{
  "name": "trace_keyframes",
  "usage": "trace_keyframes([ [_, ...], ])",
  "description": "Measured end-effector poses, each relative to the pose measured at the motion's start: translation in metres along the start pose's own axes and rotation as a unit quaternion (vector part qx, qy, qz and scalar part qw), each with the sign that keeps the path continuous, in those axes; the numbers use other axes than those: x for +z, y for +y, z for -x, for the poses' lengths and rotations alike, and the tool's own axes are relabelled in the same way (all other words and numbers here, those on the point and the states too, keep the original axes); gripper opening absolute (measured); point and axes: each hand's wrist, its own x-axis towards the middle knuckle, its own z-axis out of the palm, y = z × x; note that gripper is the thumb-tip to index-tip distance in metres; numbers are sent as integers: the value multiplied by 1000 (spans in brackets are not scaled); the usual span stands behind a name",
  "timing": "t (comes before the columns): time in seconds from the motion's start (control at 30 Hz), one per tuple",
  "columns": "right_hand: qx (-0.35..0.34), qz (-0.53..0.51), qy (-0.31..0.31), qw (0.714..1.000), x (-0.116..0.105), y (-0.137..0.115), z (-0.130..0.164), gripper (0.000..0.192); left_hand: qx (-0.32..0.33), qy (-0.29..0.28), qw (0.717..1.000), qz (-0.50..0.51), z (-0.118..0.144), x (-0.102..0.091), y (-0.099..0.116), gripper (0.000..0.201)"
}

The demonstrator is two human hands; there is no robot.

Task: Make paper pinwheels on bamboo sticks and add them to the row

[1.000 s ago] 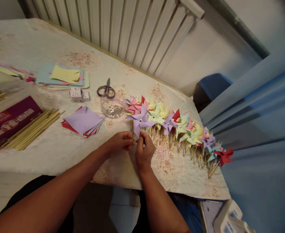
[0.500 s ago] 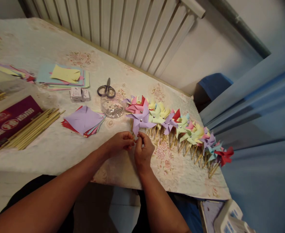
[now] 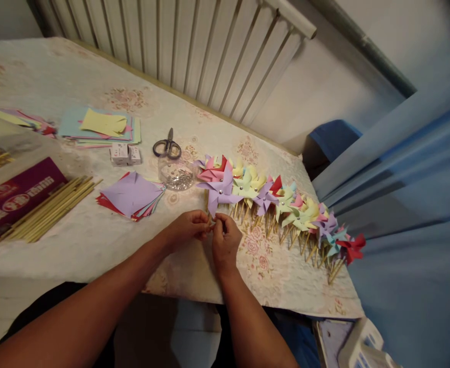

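Both hands are pinched together right at the near end of the pinwheel row. My left hand (image 3: 188,228) comes in from the left with its fingertips curled shut, and my right hand (image 3: 225,240) meets it from below, thumb and forefinger closed too. Between them they're nipping the lower end of the stick on the purple pinwheel (image 3: 220,190). The stick itself is mostly hidden behind my fingers, so I can't tell exactly which hand has the firmer hold, only that both are closed tight around that spot.

The purple pinwheel sits just above and slightly beyond my fingertips, its blades fanned out flat with a little silver pin in the middle. It's at the left end of the row of finished pinwheels (image 3: 301,214), which runs off to the right toward the table's corner and ends in a red one (image 3: 352,246).

Just left of the purple one is a clear dish of pins (image 3: 176,176), with the scissors (image 3: 167,146) beyond it. Further left there's a stack of cut paper squares (image 3: 131,194), purple on top, then a bundle of wooden sticks (image 3: 50,207) next to a purple box (image 3: 14,197). More coloured paper sheets (image 3: 102,125) lie farther back on the floral tablecloth (image 3: 94,245).
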Motion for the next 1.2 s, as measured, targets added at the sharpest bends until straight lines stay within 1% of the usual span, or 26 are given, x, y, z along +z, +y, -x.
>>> trace_keyframes([
  [0.13, 53, -31, -16, 998, 0, 0, -2, 21, -3, 6, 1000, 16, 1, 0, 2, 34],
  [0.23, 71, -39, -31, 996, 0, 0, -3, 20, -4, 19, 1000, 20, 1, -1, 2, 35],
  [0.4, 57, -29, -43, 997, 3, 1, -2, 19, -1, 19, 999, 32, -2, -2, 0, 33],
  [0.6, 29, -15, -58, 998, 4, 0, -2, 17, 1, 19, 999, 39, -4, -5, -5, 35],
  [0.73, 21, -28, -58, 998, 3, -1, -4, 16, 7, 26, 999, 46, -6, -6, -8, 35],
  [0.87, 43, -57, -68, 995, 4, 1, -5, 17, 11, 28, 999, 40, -7, -6, -9, 32],
  [1.03, 85, -104, -74, 988, 5, 7, -6, 17, 11, 37, 999, 30, -8, -7, -11, 33],
  [1.2, 97, -119, -71, 986, 6, 8, -5, 18, 15, 40, 999, 25, -7, -5, -11, 31],
])
